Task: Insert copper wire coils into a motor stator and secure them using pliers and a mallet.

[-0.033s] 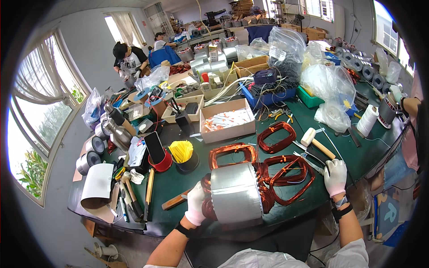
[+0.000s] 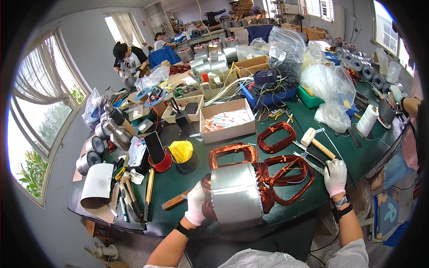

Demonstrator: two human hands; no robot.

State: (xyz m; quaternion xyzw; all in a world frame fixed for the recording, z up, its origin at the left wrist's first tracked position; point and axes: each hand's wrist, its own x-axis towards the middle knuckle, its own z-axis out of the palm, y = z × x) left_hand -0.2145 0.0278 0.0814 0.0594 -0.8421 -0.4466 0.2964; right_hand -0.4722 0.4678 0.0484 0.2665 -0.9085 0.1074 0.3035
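A silver motor stator with red-brown copper windings at both ends lies on its side at the table's front edge. My left hand, in a white glove, grips its left end by the windings; some fingers are hidden behind it. My right hand, also gloved, rests on the table to the right with its fingers curled. It meets the ends of slim metal tools, and what lies under its fingers is hidden. Just beyond it is a mallet with a pale head. Tied copper coils lie between stator and right hand.
More coils lie behind the stator. A cardboard box holds white slips, and a dark cup holds yellow strips. Hammers lie left. A white thread spool stands right. Co-workers are at the far left and right edge.
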